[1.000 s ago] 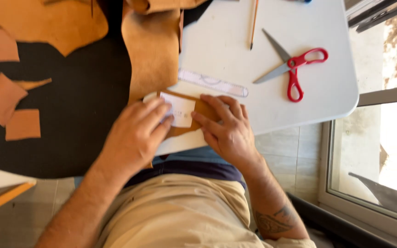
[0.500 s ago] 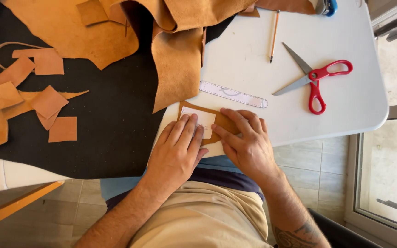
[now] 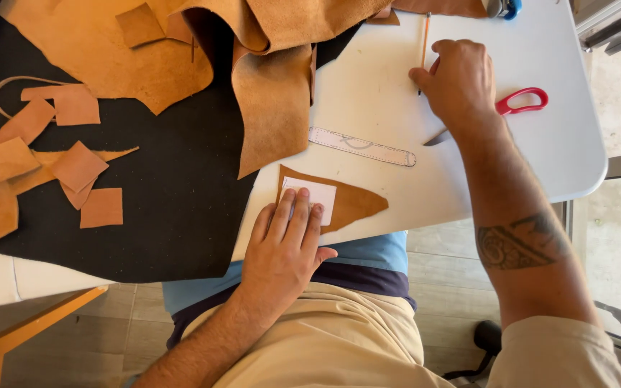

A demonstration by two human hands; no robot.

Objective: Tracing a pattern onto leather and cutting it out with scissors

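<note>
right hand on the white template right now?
No, the right hand is up by the pencil and red scissors; only the left hand presses the white template onto the leather piece.

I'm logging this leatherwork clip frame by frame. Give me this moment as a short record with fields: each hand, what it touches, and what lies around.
left hand: left hand flat, fingers pressing a white paper template onto a small tan leather piece
right hand: right hand reaching to the pencil, lying over the red-handled scissors; grip cannot be told
between the hands: clear ruler on the white table
left of the table: black mat with leather scraps
top: large leather hide draped over the table edge
</note>
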